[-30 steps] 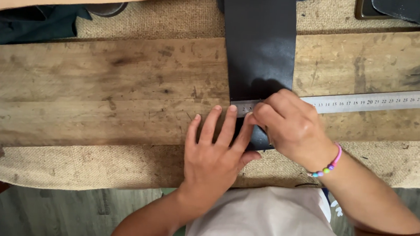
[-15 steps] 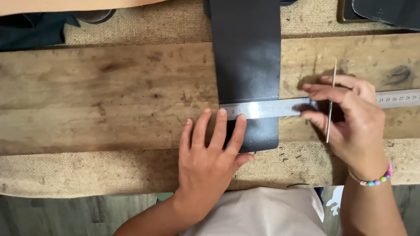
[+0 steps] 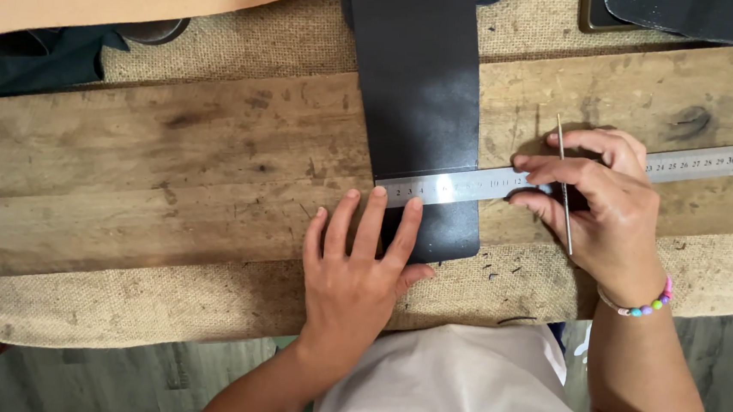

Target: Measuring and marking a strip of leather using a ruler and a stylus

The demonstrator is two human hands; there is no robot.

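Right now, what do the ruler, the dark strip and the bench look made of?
Ruler: likely steel, brushed silver, glare, engraved marks. Dark strip: probably leather, matte black, smooth, rounded corner. Bench: worn bare wood, visible grain, knots, stains. Left hand presses the strip at the ruler's end; right hand pins the ruler, holding a thin metal-looking tool.

The light is soft and even, quite bright. The steel ruler (image 3: 471,186) shows a pale glare. Shadows under the hands are weak, and the picture is sharp.
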